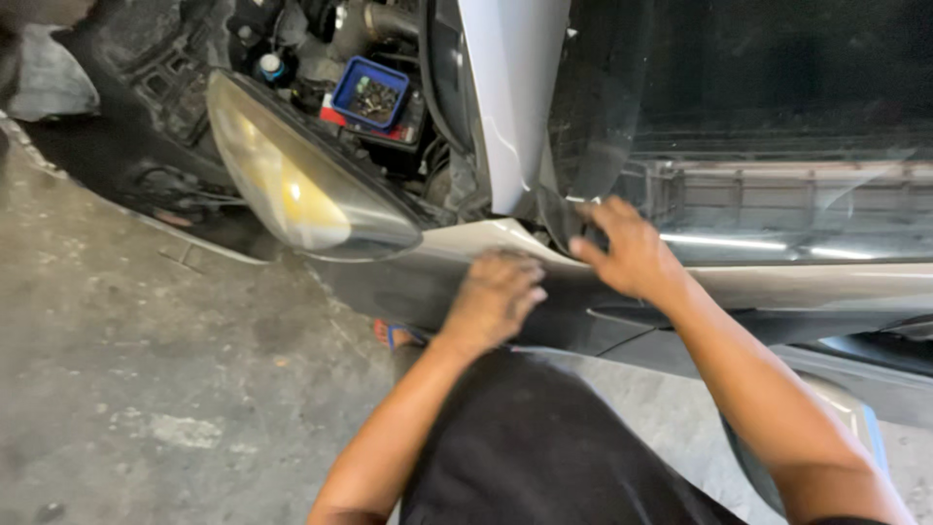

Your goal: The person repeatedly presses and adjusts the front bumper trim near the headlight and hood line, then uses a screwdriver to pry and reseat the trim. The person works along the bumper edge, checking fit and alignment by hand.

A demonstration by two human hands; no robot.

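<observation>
Both hands rest on the smooth, silver-painted fender (pixel 457 243) of a car, a curved metal panel that catches a dull sheen. The left hand (pixel 494 297) lies palm down with its fingers loosely curled over the panel's upper edge, gripping nothing; the right hand (pixel 627 251) is spread open, fingertips pressing where the fender meets the base of the dark, reflective windshield (pixel 777 126). Just left of the hands sits a yellowed, cloudy plastic headlight (pixel 301 185), almond-shaped. Above it, the engine bay lies exposed, with a blue plastic tray (pixel 370 92) of small hardware set among hoses. Below is a rough, stained concrete floor (pixel 146 369), open to the left of the person's dark clothing.
</observation>
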